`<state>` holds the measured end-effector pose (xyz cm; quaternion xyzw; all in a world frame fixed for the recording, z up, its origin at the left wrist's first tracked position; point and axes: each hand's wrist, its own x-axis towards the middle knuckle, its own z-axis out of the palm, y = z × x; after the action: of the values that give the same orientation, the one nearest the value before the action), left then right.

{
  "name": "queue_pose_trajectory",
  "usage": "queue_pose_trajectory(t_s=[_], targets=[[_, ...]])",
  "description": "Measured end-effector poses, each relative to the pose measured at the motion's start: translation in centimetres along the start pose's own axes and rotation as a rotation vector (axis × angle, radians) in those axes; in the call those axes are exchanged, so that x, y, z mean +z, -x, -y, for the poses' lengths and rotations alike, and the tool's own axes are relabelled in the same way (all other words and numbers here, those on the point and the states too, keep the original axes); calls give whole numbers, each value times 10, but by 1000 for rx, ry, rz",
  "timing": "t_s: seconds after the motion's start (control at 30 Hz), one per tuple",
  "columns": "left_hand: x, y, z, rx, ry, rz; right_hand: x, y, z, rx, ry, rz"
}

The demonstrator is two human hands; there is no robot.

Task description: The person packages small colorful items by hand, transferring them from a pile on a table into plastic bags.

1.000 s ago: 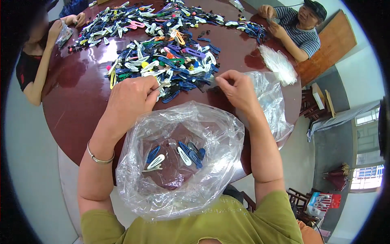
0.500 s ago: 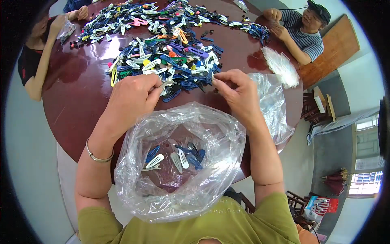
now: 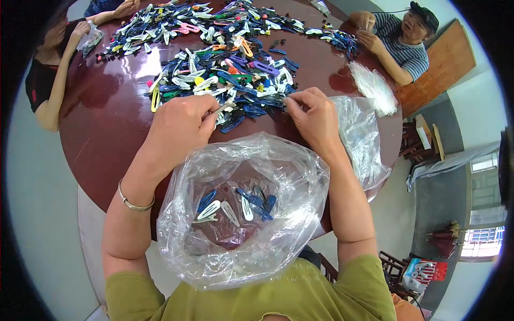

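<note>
My left hand [image 3: 184, 120] is closed at the near edge of a heap of snap hair clips [image 3: 214, 80], mostly navy and white with some purple, green, orange and yellow. A pale hair clip [image 3: 222, 107] sticks out between its thumb and forefinger. Opposite it, my right hand [image 3: 317, 116] pinches at the heap's right edge; what its fingertips hold, if anything, is too small to make out. Between my forearms a clear plastic bag [image 3: 179, 230] lies with its mouth spread wide. Several navy, white and grey clips [image 3: 209, 209] rest inside it.
A second clear bag [image 3: 361, 142] lies beside my right forearm, and a stack of clear small bags [image 3: 373, 88] beyond it. A larger clip heap [image 3: 176, 24] covers the far side of the round dark red table [image 3: 101, 139]. Co-workers sit at far left and far right.
My right hand has shifted slightly right. The grey and white clips in the bag lie a little farther apart. The view has moved slightly, and my left hand still pinches the pale clip.
</note>
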<state>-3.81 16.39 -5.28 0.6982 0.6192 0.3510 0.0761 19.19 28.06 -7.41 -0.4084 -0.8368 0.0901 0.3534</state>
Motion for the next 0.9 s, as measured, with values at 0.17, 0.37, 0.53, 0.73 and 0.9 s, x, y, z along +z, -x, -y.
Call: queue_pose_trajectory(t_s=[0.17, 0.37, 0.53, 0.73, 0.9], targets=[[-3, 1, -2, -86, 13, 11, -14, -3, 6, 177, -322, -75], [1, 0, 2, -141, 53, -6, -54, 11, 42, 13, -996, 229], [3, -3, 0, -150, 207, 61, -39, 7, 35, 70, -806, 246], [14, -4, 3, 43, 255, 130, -15, 9, 37, 152, -796, 390], [18, -1, 3, 86, 268, 168, 0, 12, 31, 86, -749, 416]])
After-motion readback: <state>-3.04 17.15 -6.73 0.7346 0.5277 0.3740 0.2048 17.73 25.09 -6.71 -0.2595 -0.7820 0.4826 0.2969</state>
